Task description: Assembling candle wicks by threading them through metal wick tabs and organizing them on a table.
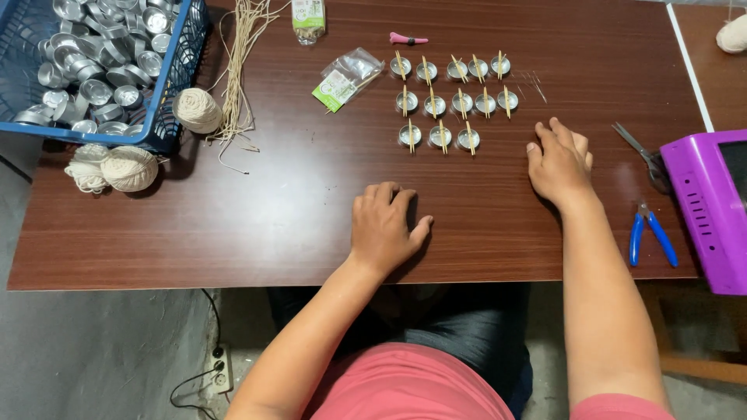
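Both hands flat on dark brown table (233, 202), holding nothing. Left hand (385, 225) palm down near front edge, fingers loosely curled, thumb out to the side. Right hand (559, 162) palm down further back, fingers spread slightly, resting just right of the small metal cups (450, 97).

Cups laid out in three rows, a thin wooden stick across each, nearest row just beside right fingertips. Pink clip-like item (408, 38) behind the rows, clear plastic packet (345, 76) with green label to their left.

Blue basket (167, 78) at far left corner, full of empty metal cups. Ball of cream string (196, 110) against the basket, two more balls (113, 167) hanging off left edge. Bundle of wick strands (241, 70) beside basket.

Right side: scissors (642, 155), blue-handled pliers (650, 233), purple device (712, 206) at table edge
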